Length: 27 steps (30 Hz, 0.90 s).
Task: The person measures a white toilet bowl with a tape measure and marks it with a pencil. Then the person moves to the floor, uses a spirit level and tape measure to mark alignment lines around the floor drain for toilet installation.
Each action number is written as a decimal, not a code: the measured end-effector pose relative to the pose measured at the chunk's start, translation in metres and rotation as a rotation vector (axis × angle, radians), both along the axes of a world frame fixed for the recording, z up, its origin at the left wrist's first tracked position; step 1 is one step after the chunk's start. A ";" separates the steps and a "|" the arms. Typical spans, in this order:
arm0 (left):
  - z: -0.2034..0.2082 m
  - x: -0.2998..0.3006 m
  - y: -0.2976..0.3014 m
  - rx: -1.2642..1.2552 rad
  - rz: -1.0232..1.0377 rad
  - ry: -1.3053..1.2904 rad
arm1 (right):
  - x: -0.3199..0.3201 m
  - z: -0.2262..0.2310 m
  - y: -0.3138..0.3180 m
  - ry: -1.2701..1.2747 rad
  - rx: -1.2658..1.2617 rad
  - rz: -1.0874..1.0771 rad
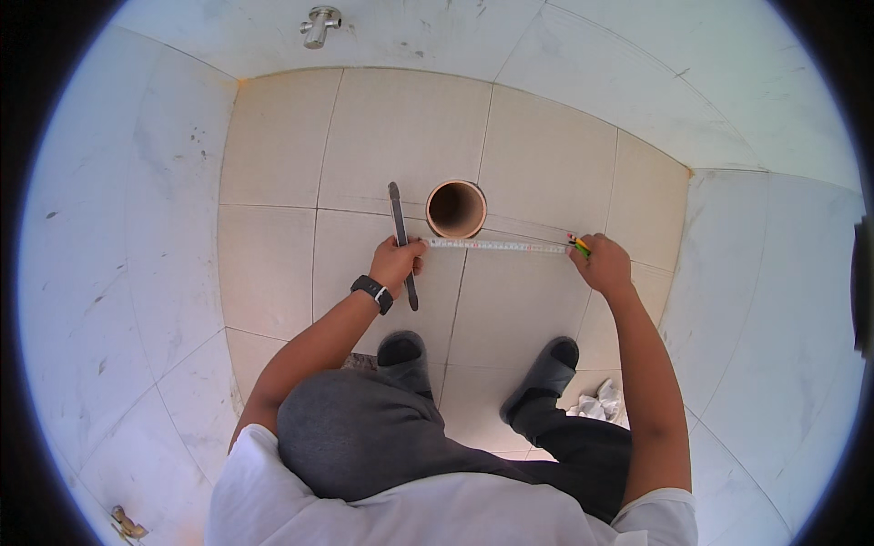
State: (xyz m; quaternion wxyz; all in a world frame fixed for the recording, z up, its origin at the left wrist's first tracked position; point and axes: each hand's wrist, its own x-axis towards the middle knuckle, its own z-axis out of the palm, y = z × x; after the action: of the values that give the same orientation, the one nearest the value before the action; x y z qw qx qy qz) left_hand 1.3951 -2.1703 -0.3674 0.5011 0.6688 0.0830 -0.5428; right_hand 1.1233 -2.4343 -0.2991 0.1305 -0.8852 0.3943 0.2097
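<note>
A tape measure's blade (pixel 499 245) is stretched left to right, just on the near side of an upright brown pipe (pixel 473 213) with an open top. My right hand (pixel 603 264) is closed around the green, yellow and red tape case, most of it hidden by my fingers. At the blade's other end, my left hand (pixel 398 264) is closed, thumb and finger at the tape's tip. A long thin dark bar (pixel 397 207) with rounded black ends passes through that same hand, pointing away from me, left of the pipe. I wear a black watch on my left wrist.
Beige floor tiles (pixel 273 264) with dark pencil-like lines surround the pipe. Pale marbled walls rise on the left, right and far sides. A chrome valve (pixel 318 29) sticks out of the far wall; a brass tap (pixel 127 525) is at lower left. Crumpled white plastic (pixel 601 400) lies beside my right foot.
</note>
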 end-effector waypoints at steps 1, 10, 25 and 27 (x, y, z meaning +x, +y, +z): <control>-0.004 0.000 -0.001 0.073 -0.066 -0.162 | 0.006 -0.010 -0.004 -0.035 0.018 -0.012; 0.003 -0.023 0.039 0.170 -0.666 -0.987 | 0.022 -0.022 -0.028 -0.051 -0.034 -0.077; 0.048 0.062 0.001 -0.159 -0.839 -1.044 | 0.008 -0.032 -0.036 -0.127 0.063 -0.031; 0.041 0.072 -0.033 -0.272 -0.798 -0.852 | 0.010 -0.030 -0.034 -0.112 0.057 -0.018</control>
State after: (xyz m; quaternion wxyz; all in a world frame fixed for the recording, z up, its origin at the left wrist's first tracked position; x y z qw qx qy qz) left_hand 1.4673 -2.2030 -0.3267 0.3288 0.7371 -0.4530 -0.3787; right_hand 1.1336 -2.4686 -0.3291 0.1794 -0.8877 0.3884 0.1700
